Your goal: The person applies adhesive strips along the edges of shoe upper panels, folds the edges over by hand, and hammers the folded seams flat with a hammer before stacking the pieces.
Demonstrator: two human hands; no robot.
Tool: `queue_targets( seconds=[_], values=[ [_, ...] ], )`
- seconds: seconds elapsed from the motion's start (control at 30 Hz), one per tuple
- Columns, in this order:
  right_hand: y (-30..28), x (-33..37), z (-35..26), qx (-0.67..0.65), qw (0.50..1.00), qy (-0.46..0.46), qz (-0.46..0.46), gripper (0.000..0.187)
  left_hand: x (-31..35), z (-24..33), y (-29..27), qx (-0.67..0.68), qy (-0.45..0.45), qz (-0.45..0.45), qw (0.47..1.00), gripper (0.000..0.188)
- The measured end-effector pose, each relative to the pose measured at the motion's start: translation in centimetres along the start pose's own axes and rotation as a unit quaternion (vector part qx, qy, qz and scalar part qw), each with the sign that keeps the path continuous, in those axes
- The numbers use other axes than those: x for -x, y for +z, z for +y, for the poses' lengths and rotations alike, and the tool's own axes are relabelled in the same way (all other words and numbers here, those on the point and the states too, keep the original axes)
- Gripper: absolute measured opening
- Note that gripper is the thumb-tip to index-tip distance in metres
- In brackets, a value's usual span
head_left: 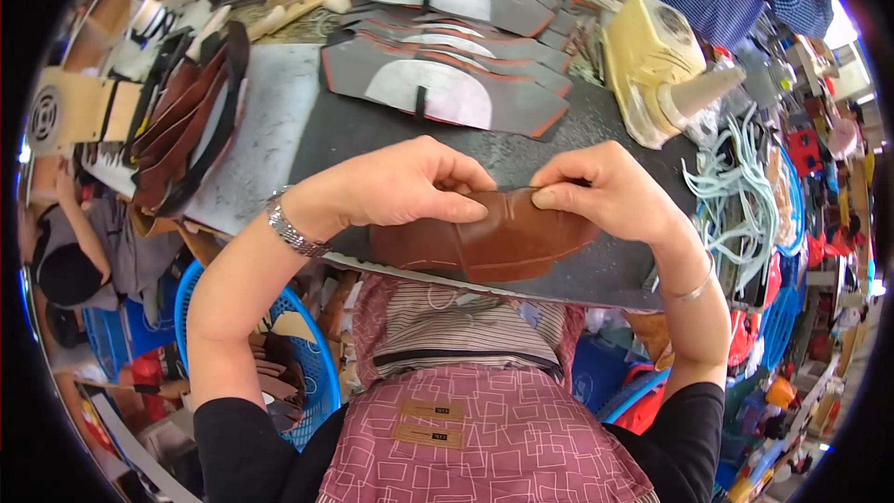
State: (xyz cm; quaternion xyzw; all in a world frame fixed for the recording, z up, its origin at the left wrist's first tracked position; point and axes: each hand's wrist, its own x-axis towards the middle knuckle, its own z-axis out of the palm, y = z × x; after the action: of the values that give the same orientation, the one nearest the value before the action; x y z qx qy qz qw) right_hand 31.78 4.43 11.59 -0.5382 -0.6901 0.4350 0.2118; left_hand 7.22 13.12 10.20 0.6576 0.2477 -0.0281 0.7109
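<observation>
A brown leather piece point(507, 247) with a line of pale stitching near its lower edge is held up at the front of the dark work board point(605, 270). My left hand point(405, 182) pinches its upper edge between thumb and fingers. On the same edge, a short way to the right, my right hand point(601, 188) pinches it too. Between the two thumbs the leather shows a folded or creased strip. Beyond my hands lie overlapping grey leather panels point(521, 98) with orange edges and whitish half-round patches, each with a short black tab.
Brown leather pieces point(186, 121) stand stacked at left beside a beige fan box point(70, 112). At right are a cream machine with a cone point(652, 56) and pale blue strips point(740, 196). Blue baskets point(326, 382) flank me below. Other people sit at far left and far right.
</observation>
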Motion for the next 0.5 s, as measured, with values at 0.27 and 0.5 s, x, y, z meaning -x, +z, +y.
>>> queue_targets(
  seconds=[0.27,0.5],
  values=[
    [2.0,-1.9,-1.1,0.320,0.852,-0.295,0.291,0.032,7.6,-2.3,-0.7,-0.480,0.239,0.318,0.782,0.016],
    [2.7,-5.7,2.9,0.196,0.931,-0.160,0.261,0.027,20.2,-5.5,-16.5,-0.720,-0.038,0.599,0.348,0.014]
  ],
)
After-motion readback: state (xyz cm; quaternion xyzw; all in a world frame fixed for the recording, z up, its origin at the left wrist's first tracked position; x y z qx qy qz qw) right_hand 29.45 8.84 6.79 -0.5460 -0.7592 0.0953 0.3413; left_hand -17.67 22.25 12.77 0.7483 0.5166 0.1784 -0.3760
